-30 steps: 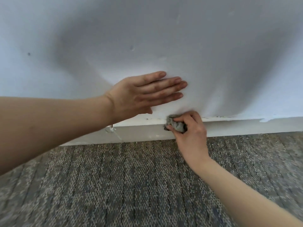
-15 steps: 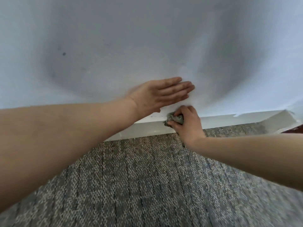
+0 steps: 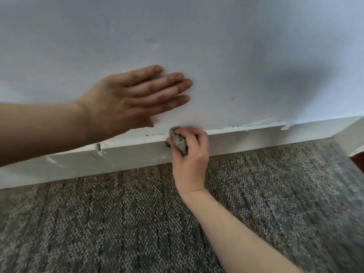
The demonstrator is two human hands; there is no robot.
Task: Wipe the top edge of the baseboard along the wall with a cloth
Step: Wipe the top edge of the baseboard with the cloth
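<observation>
A white baseboard (image 3: 256,139) runs along the foot of the pale wall (image 3: 216,46), from lower left to upper right. My right hand (image 3: 192,154) grips a small bunched grey cloth (image 3: 179,142) and holds it against the baseboard's top edge near the middle of the view. My left hand (image 3: 136,99) lies flat on the wall just above and left of the cloth, fingers straight and together. Dark specks show on the top edge left of the cloth. Most of the cloth is hidden inside my right fist.
Grey patterned carpet (image 3: 118,223) covers the floor up to the baseboard. The baseboard has a chipped notch (image 3: 98,147) at the left and smeared white caulk (image 3: 275,123) at the right. At the far right the baseboard ends at a corner (image 3: 352,133).
The view has shifted and come closer to the wall. My right hand with the cloth stays on the baseboard's top edge; my left hand sits higher and further left of it.
</observation>
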